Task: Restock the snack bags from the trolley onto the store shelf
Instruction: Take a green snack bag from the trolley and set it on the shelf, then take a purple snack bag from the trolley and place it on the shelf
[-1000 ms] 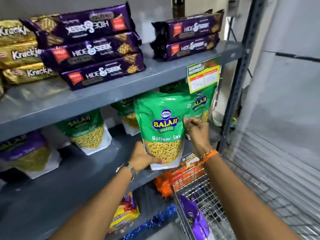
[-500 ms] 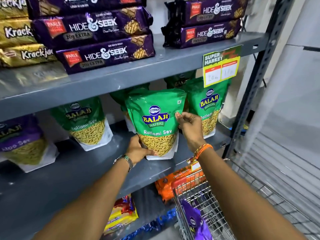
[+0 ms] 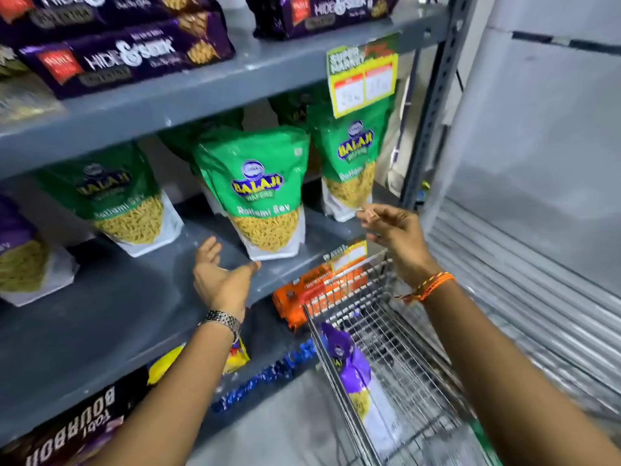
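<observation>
green ratlami sev bag (image 3: 260,193) stands upright on middle shelf (image 3: 134,297), near the front edge. left hand (image 3: 220,280) open, empty, just beside bag base. right hand (image 3: 395,230) fingers loosely apart, empty. next: reach into trolley (image 3: 386,348) for purple bag (image 3: 353,364); grip at top seam, set it upright.

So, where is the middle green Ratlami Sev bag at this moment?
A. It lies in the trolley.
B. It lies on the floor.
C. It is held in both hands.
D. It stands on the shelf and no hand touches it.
D: the middle green Ratlami Sev bag stands upright on the shelf, and the left hand and right hand are open and apart from it.
</observation>
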The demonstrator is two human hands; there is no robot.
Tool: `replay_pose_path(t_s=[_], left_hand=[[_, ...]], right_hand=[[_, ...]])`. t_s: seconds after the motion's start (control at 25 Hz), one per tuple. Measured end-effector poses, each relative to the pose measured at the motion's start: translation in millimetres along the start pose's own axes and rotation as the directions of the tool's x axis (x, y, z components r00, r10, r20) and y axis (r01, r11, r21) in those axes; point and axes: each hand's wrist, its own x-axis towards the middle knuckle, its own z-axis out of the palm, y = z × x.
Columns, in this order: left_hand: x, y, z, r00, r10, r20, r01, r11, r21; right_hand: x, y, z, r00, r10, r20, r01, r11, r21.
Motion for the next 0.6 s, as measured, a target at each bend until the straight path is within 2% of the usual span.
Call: replay_pose_path(t_s=[0.04, 0.08, 0.16, 0.24, 0.32, 0.44, 0.52, 0.6], left_hand=[[-17.5, -5.8, -1.6, 0.999, 0.032, 0.039, -0.033, 0.999, 0.02], [-33.3, -12.5, -0.1, 0.988, 0.063, 0.14, -0.073, 0.995, 0.066], [-62.6, -22.0, 14.0, 0.91, 0.085, 0.405, -0.182, 0.961, 0.207], [-80.8, -32.4, 33.2, 0.772, 0.083, 0.63, -0.375, 0.859, 0.348], [-87.0, -42.9, 57.8, 0.59, 0.014, 0.807, -0.611, 0.662, 0.435], [-81.1, -68.8, 98.8, 0.376, -0.262, 0.889, -0.806, 0.38, 0.453], [-78.6, -86.8, 123.1, 0.298, -0.407, 0.863, -0.886, 0.218, 0.409], [-76.7, -101.3, 143.3, 0.247, -0.492, 0.835, -0.919, 0.154, 0.363]], right_hand=[[-19.2, 9.1, -17.2, 1.0, 0.021, -0.004, -0.022, 0.999, -0.025], [-38.3, 23.1, -34.3, 0.999, 0.052, -0.007, -0.052, 0.997, -0.058], [-79.0, 63.9, -68.2, 0.986, 0.163, -0.028, -0.165, 0.979, -0.116], [-116.7, 111.3, -87.5, 0.951, 0.298, -0.078, -0.306, 0.944, -0.122], [-146.4, 161.7, -92.9, 0.903, 0.413, -0.121, -0.428, 0.892, -0.147], [-169.0, 232.3, -77.7, 0.864, 0.491, -0.108, -0.498, 0.808, -0.315], [-174.4, 273.9, -65.5, 0.886, 0.456, -0.087, -0.449, 0.794, -0.409], [-171.0, 301.3, -54.0, 0.888, 0.444, -0.119, -0.429, 0.706, -0.563]])
